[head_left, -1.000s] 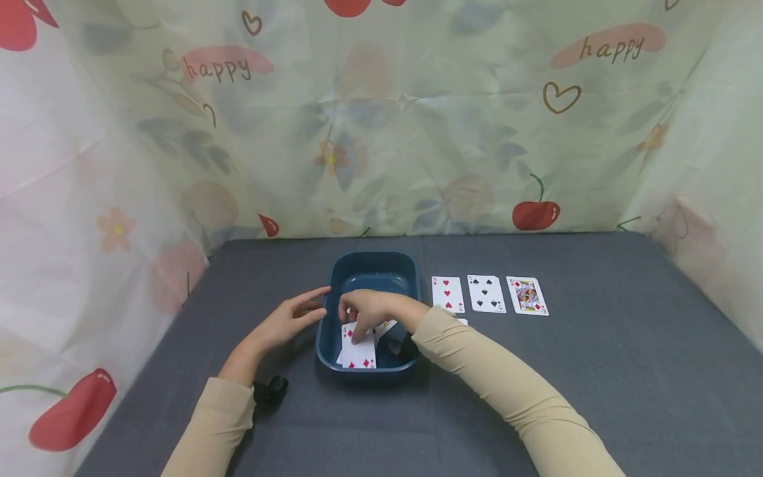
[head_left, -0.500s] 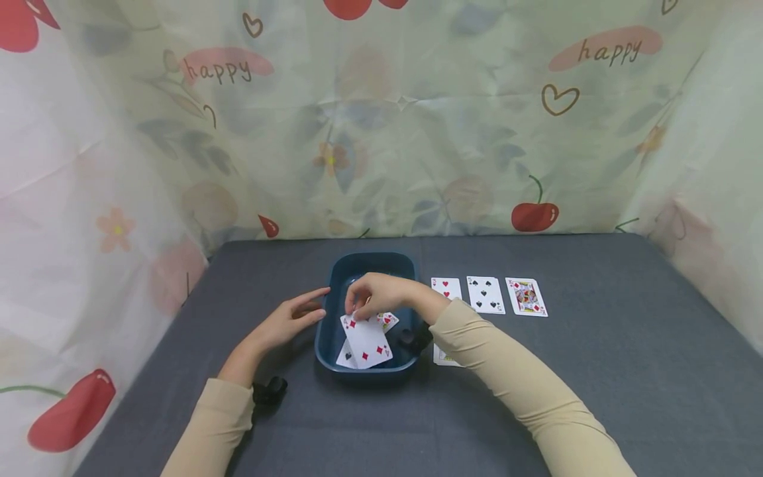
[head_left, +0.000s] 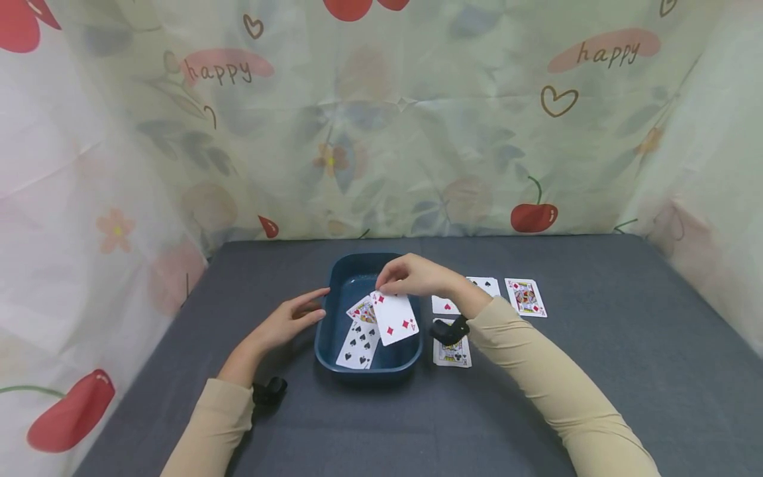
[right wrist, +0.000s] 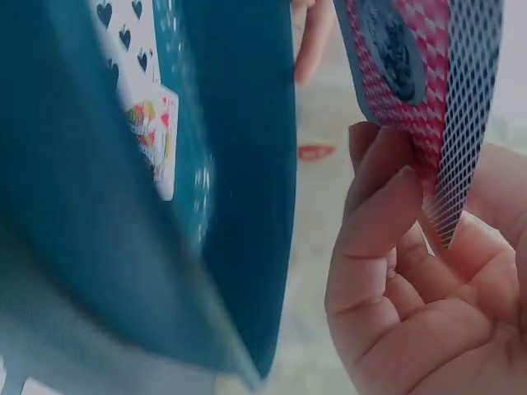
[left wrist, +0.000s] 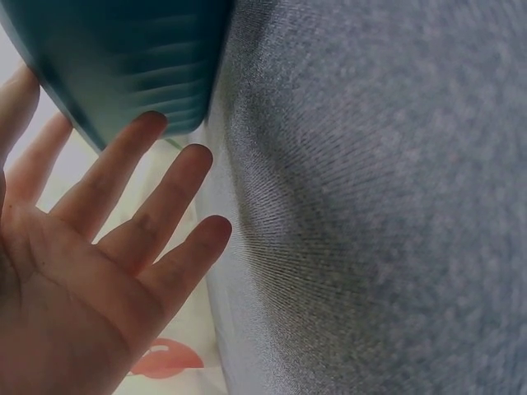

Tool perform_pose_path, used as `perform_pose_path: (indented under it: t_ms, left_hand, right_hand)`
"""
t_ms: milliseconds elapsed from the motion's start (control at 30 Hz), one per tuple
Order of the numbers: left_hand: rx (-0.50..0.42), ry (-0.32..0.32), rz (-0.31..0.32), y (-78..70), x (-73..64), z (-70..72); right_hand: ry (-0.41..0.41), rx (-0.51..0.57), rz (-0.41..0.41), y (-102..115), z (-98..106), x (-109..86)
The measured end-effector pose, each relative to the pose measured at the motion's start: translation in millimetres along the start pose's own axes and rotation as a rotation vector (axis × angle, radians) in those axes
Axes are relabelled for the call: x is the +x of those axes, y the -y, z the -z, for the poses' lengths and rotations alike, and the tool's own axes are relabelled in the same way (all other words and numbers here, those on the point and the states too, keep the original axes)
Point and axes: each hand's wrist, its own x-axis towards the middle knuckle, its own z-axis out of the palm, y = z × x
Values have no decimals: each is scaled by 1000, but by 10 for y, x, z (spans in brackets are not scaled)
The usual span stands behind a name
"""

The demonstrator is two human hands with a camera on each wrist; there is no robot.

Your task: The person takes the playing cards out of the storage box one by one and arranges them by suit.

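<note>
In the head view my right hand [head_left: 411,275] pinches a diamond playing card [head_left: 393,319] by its top edge, over the right half of a blue plastic bin [head_left: 341,295]. The card's red patterned back [right wrist: 424,62] shows in the right wrist view, between thumb and fingers [right wrist: 383,189]. Inside the bin lie a spade card [head_left: 357,348] and a heart face card [head_left: 361,310], overlapping. My left hand [head_left: 290,321] is at the bin's left side, fingertips right at the rim; in the left wrist view its fingers [left wrist: 169,206] are spread and hold nothing.
Right of the bin, a heart card [head_left: 444,306], a spade card [head_left: 490,286] and a king of diamonds [head_left: 526,297] form a row, partly behind my right arm. Nearer is a small pile topped by a face card [head_left: 453,358]. A patterned curtain [head_left: 405,159] stands behind the grey-covered table [head_left: 357,430].
My right hand has lifted the diamond card off the others and carried it to the right, uncovering the spade card and the heart face card. The left hand stays put.
</note>
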Motion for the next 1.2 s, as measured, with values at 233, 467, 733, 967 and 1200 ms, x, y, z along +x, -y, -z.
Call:
perform_pose_path:
  t_ms: [233, 467, 733, 967, 1200]
  left_hand:
    - [4, 0, 9, 0, -7, -3]
    - [4, -1, 25, 0, -5, -1]
    - [7, -7, 45, 4, 9, -17]
    - [14, -13, 35, 7, 5, -23]
    - [22, -18, 14, 2, -5, -18]
  right_hand:
    - [-104, 112, -90, -212, 203, -231]
    - [-184, 188, -131, -468, 391, -462]
    - [-297, 214, -222, -688, 563, -769]
    - [-385, 259, -275, -983, 706, -994]
    - [-468, 258, -430, -1311, 800, -1133]
